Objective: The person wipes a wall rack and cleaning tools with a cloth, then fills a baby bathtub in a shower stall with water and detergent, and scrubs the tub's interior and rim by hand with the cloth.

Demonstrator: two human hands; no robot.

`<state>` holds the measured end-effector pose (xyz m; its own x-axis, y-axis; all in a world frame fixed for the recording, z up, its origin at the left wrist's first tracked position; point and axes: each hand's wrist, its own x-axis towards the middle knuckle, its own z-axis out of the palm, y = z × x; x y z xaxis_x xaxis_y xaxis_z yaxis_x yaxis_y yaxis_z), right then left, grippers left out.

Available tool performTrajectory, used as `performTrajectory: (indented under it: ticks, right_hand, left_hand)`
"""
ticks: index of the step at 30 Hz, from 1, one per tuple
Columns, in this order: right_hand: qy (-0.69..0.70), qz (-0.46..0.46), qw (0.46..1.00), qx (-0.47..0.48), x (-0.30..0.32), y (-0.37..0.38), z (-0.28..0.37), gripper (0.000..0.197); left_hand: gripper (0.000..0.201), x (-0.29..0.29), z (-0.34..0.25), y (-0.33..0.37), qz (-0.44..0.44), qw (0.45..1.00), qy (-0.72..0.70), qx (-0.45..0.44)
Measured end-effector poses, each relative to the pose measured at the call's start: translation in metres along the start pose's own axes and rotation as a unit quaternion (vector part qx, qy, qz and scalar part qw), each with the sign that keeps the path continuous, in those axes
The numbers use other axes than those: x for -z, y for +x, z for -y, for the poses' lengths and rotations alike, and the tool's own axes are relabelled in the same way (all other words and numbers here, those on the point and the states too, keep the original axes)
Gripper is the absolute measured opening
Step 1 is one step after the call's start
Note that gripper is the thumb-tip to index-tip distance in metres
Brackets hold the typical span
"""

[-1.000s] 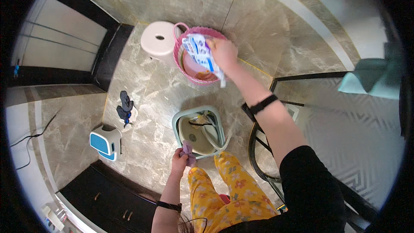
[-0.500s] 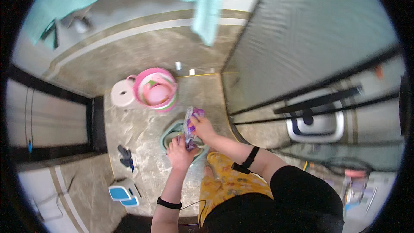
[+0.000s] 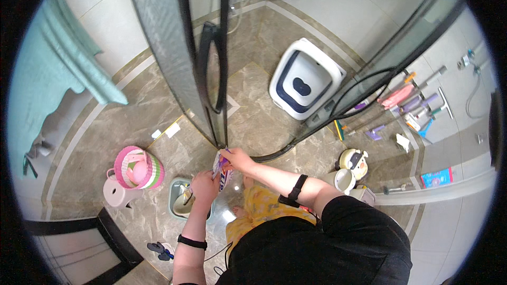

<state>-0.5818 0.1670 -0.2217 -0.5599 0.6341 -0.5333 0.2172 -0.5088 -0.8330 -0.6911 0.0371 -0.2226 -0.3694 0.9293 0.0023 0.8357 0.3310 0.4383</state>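
Observation:
Both of my hands are closed on a purple and white printed plastic packet (image 3: 224,178). My left hand (image 3: 204,187) grips its left upper edge, and my right hand (image 3: 237,160) pinches the top from the right. The packet hangs in front of my legs, to the right of a pale green basin (image 3: 172,207) on the floor. Inside the basin lie cream-coloured things (image 3: 183,202), partly hidden by my left forearm; their kind is hard to make out.
Left of the basin stand a pink, white and green basket (image 3: 156,171) and a pale stool (image 3: 117,192). Ahead are the black-framed glass screen (image 3: 182,47) and a white folding tub (image 3: 280,82). Cleaning tools (image 3: 406,103) lean along the right wall; dark slippers (image 3: 158,250) lie at lower left.
The view has swung to the right, bringing the tub and cleaning tools further in. The packet has gone from above the basin to its right side, still in both hands.

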Motion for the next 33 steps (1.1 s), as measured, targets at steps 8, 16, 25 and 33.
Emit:
performTrajectory:
  ticks: [8, 16, 25, 33]
  right_hand:
    - [-0.120, -0.050, 0.991, 0.041, 0.145, 0.082, 0.020, 0.041]
    - [-0.429, -0.334, 0.837, -0.069, 0.339, 0.175, 0.085, 0.051]
    - [-0.440, -0.526, 0.723, -0.083, 0.526, 0.267, 0.167, 0.062]
    - [-0.516, -0.511, 0.668, -0.165, 0.615, 0.298, 0.220, 0.081]
  left_hand:
    - [0.040, -0.030, -0.062, 0.055, 0.063, 0.995, -0.061, 0.049]
    - [0.050, -0.078, -0.085, 0.110, 0.127, 0.987, -0.040, 0.088]
    - [0.044, -0.124, -0.116, 0.182, 0.147, 0.978, -0.065, 0.132]
    - [0.039, -0.147, -0.111, 0.218, 0.122, 0.977, -0.116, 0.129]
